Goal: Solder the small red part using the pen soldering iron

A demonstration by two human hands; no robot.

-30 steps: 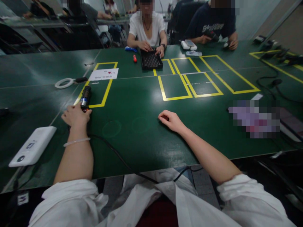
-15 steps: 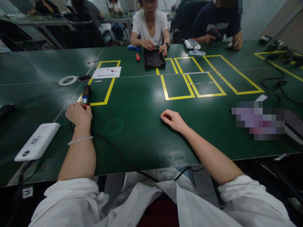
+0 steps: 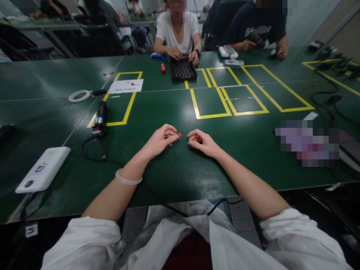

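My left hand [image 3: 161,141] is over the middle of the green table, closed in a pinch. Between its thumb and fingertips sits a small orange piece [image 3: 179,135], too small to name. Just right of it, my right hand [image 3: 204,143] is curled, its fingertips drawn towards the thumb; what they hold, if anything, is hidden. The two hands are close but apart. A black cylindrical device [image 3: 100,114] with a silver and blue band lies to the left, touched by neither hand. From its near end a black cable [image 3: 112,160] runs under my left forearm.
A white power bank [image 3: 43,168] lies at left. Yellow tape outlines [image 3: 212,115], a paper sheet [image 3: 125,86] and a coiled white cable [image 3: 79,96] are farther back. Opposite, a person's hands work at a black tray [image 3: 183,71]. A blurred purple item [image 3: 306,142] is at right.
My left hand has left the black device and moved right, towards my right hand, with the orange piece in its fingers. My right hand has barely moved, its fingers slightly more curled.
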